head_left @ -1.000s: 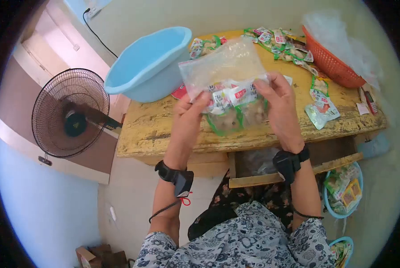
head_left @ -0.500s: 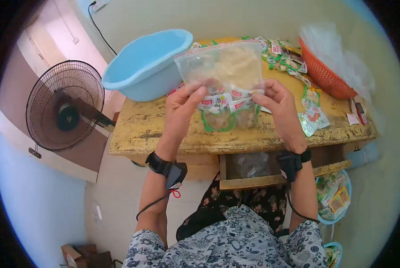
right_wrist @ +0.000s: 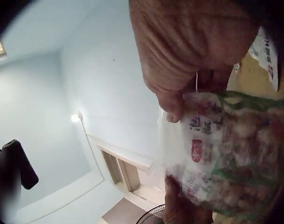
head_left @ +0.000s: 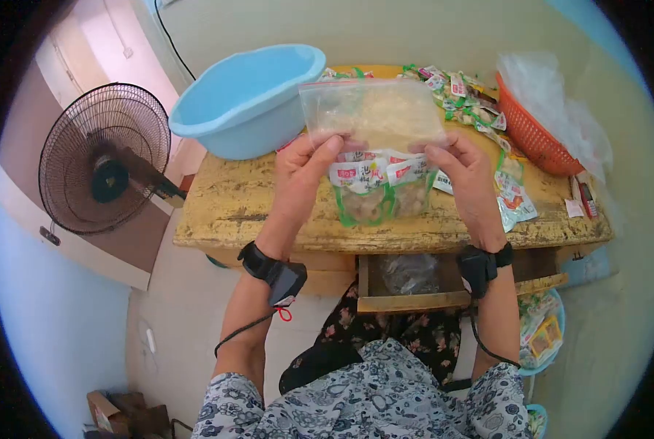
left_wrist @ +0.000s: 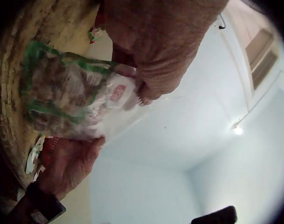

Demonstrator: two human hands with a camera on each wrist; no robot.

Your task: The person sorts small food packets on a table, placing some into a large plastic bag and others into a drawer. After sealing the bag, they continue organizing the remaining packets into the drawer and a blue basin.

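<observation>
Bag (head_left: 374,117): clear, packets (head_left: 362,188) inside, centre frame
Hands: left (head_left: 301,172), right (head_left: 464,179) pinch opposite sides, seemingly keeping it flat
Basin (head_left: 250,102): upper left

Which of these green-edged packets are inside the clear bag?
The two packets between the left hand and right hand; other packets lie loose on the table.

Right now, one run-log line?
left hand: pinches clear bag | right hand: pinches same bag | bag: two green-edged packets inside, held above table | blue basin: on table
</observation>
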